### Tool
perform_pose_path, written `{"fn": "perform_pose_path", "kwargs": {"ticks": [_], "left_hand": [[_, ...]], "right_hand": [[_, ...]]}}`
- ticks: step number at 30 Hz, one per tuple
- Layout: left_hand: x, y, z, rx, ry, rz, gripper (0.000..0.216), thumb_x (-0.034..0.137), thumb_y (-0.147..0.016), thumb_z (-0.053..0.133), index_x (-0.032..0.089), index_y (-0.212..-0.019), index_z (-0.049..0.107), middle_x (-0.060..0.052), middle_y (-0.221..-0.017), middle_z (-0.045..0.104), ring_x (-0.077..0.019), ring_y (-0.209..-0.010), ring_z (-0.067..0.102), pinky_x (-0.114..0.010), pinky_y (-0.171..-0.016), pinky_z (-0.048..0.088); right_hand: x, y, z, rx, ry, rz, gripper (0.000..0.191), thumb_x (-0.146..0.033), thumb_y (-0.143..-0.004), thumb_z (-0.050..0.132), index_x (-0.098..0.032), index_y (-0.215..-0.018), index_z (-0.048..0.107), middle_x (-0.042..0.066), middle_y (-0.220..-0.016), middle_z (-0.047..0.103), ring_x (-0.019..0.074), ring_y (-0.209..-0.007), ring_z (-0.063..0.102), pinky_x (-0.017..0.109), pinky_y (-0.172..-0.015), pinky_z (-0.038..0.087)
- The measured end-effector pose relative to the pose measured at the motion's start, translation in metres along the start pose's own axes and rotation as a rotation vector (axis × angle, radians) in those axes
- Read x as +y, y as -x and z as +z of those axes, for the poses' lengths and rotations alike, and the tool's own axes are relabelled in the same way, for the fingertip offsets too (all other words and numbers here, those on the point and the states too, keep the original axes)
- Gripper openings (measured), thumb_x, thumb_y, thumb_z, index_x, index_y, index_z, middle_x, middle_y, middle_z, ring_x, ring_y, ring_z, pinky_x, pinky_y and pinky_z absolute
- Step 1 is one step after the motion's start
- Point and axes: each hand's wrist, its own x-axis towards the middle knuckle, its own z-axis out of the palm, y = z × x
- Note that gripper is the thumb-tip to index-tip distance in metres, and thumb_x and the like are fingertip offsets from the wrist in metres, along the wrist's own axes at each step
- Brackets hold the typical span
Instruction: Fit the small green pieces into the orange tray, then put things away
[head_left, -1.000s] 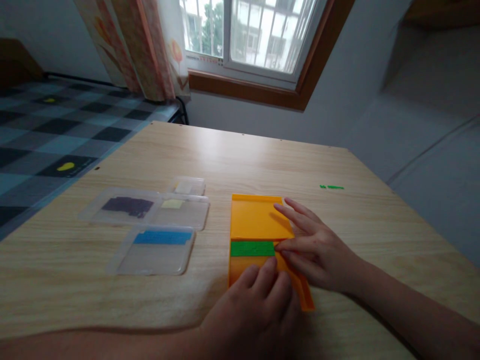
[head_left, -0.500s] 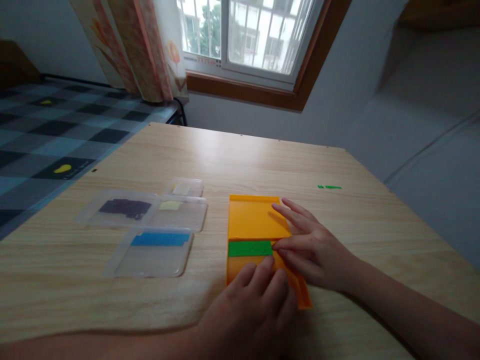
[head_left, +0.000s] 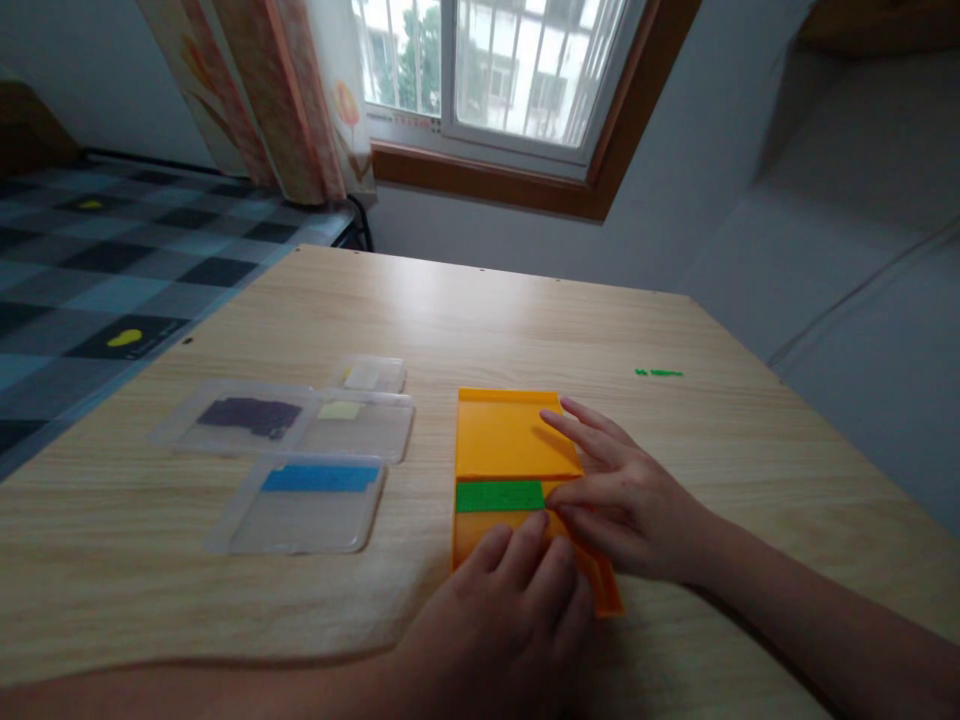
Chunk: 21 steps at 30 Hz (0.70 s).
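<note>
A shallow orange tray point(head_left: 517, 435) with two sections lies on the table. In its nearer section, a green strip point(head_left: 499, 497) of what look like small pieces packed together rests along the dividing ridge. My left hand point(head_left: 502, 610) is over the near part of the tray, fingers curled, with a fingertip at the strip's lower right corner. From the right, my right hand point(head_left: 630, 490) reaches in with thumb and index finger pinched at the strip's right end; its upper fingers stretch over the far section. Whatever sits between the fingertips is too small or hidden to make out.
Clear plastic boxes stand at left: one holds a blue strip point(head_left: 321, 479), another a dark purple patch point(head_left: 251, 416) and a pale yellow piece point(head_left: 339, 410). A smaller box point(head_left: 382, 375) is behind. Small green bits point(head_left: 664, 373) lie at the far right.
Almost nothing differs. My right hand has shifted very slightly, its fingertips staying at the green strip's right end; my left hand keeps its place.
</note>
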Motion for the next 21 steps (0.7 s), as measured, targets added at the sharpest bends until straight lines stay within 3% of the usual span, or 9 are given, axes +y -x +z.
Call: {"fn": "perform_pose_path", "kwargs": {"ticks": [21], "left_hand": [[0.0017, 0.0061, -0.0006, -0.036, -0.02, -0.03, 0.046, 0.041, -0.1, 0.055, 0.014, -0.138, 0.055, -0.018, -0.135, 0.061, -0.0367, -0.124, 0.055, -0.048, -0.099, 0.049]], "right_hand": [[-0.0009, 0.0002, 0.001, -0.016, 0.0, 0.007, 0.024, -0.012, -0.086, 0.066, -0.025, -0.099, 0.082, 0.008, -0.165, 0.042, 0.0368, -0.155, 0.03, 0.062, -0.121, 0.035]]}}
